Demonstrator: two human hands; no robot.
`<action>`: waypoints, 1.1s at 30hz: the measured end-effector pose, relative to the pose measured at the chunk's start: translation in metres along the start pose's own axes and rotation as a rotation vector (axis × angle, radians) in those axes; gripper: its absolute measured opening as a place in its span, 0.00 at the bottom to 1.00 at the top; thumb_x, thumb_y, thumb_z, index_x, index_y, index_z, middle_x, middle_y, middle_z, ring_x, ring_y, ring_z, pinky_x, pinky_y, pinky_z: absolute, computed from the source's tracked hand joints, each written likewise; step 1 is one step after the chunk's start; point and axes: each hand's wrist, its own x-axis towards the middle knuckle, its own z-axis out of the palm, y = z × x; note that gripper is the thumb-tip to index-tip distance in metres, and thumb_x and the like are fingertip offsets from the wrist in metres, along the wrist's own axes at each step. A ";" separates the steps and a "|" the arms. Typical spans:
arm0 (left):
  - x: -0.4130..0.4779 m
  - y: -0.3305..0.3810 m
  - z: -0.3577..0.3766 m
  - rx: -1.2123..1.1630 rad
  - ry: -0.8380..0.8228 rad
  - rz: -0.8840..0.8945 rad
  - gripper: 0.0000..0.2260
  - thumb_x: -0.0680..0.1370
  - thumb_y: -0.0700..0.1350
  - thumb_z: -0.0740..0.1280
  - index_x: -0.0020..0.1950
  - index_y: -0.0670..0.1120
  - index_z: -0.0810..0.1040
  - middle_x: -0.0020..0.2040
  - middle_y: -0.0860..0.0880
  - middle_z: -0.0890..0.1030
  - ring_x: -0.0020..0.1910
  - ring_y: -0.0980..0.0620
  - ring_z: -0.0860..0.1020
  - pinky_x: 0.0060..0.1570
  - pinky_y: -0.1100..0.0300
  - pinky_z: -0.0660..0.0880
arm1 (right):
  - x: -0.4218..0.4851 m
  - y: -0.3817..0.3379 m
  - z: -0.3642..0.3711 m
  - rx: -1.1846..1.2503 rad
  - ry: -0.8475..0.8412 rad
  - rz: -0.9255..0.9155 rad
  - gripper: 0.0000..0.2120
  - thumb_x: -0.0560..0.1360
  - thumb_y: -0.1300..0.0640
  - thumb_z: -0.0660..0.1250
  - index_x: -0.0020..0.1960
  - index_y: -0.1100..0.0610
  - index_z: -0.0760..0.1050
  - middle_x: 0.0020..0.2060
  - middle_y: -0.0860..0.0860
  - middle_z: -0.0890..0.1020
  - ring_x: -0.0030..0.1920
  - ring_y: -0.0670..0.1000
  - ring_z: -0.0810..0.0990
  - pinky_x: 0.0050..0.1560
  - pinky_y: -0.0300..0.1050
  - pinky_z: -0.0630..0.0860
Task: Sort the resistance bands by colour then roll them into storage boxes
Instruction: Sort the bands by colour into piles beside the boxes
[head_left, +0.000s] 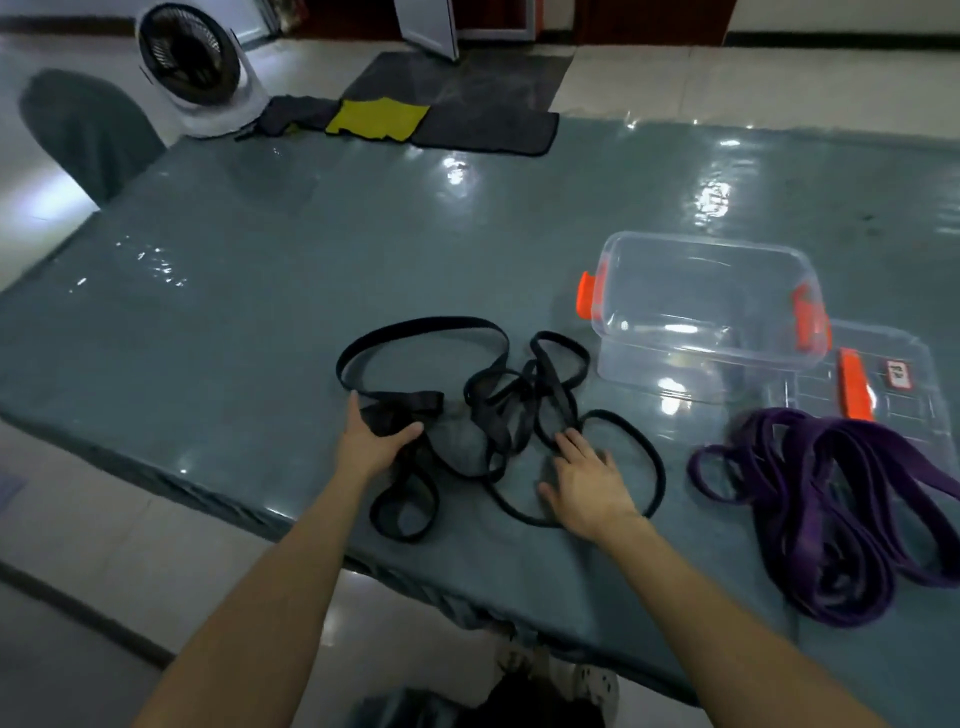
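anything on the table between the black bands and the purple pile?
Nothing. In the head view the table between the black bands and the purple bands is bare; the clear box sits further back.

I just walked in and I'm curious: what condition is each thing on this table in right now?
Black resistance bands: loose, tangled, unrolled.
Purple resistance bands: separate heap, unrolled.
Clear plastic storage box with orange latches: open, empty.
Clear lid with orange clip: off, lying beside the box.
Left hand: gripping a black band.
Right hand: flat, open on the black bands.
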 end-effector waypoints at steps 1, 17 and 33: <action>0.005 -0.001 0.002 0.026 -0.018 -0.007 0.46 0.76 0.52 0.82 0.87 0.48 0.59 0.82 0.39 0.69 0.80 0.36 0.69 0.77 0.38 0.71 | -0.005 0.006 0.005 0.026 0.022 0.029 0.28 0.87 0.41 0.57 0.80 0.56 0.70 0.88 0.49 0.54 0.87 0.54 0.49 0.83 0.63 0.58; -0.025 0.200 -0.158 -0.200 0.068 0.678 0.12 0.81 0.41 0.78 0.62 0.40 0.83 0.57 0.39 0.83 0.47 0.40 0.90 0.52 0.43 0.88 | 0.044 -0.070 -0.155 0.368 0.384 -0.060 0.25 0.79 0.39 0.72 0.66 0.55 0.79 0.61 0.56 0.83 0.63 0.60 0.82 0.59 0.49 0.78; -0.088 0.312 -0.270 -0.460 0.237 1.019 0.11 0.80 0.39 0.77 0.62 0.42 0.83 0.49 0.51 0.88 0.54 0.45 0.89 0.51 0.57 0.85 | 0.045 -0.128 -0.343 0.359 0.338 -0.281 0.10 0.80 0.51 0.76 0.53 0.58 0.86 0.48 0.57 0.88 0.51 0.59 0.87 0.56 0.60 0.84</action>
